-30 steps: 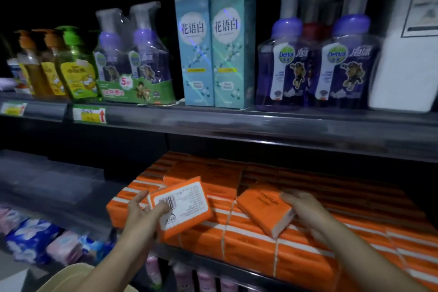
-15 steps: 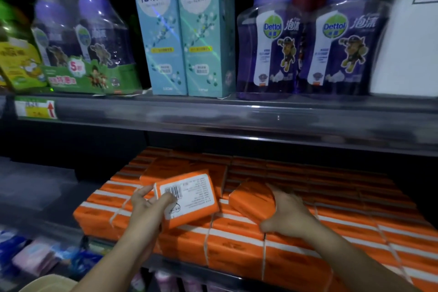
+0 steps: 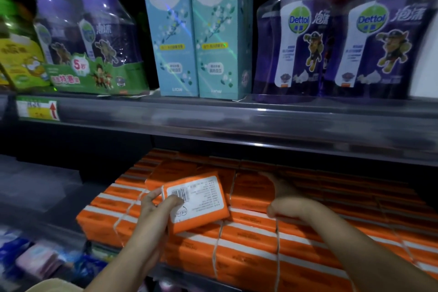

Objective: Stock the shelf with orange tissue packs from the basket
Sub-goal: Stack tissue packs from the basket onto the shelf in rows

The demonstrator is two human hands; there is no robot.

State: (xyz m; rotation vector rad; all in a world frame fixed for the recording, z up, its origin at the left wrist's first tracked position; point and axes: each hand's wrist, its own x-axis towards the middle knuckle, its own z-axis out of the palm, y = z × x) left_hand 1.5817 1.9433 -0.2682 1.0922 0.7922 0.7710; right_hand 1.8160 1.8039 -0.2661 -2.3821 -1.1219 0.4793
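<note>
Currently: pack, judged soft, light, film likely slippery; left hand pinches its short end. Right hand clasps second pack near the stack's front edge.

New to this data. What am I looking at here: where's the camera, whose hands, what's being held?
There is no machine here. A person works with bare hands, and the single picture comes from a wide-angle camera worn on their head, looking forward and down. The left hand grips a labelled pack of orange tissues, with the barcode side facing the camera. The right hand holds a second pack at the top of the stacked packs on the lower shelf. On the upper shelf stand teal boxes and purple Dettol bottles.
</note>
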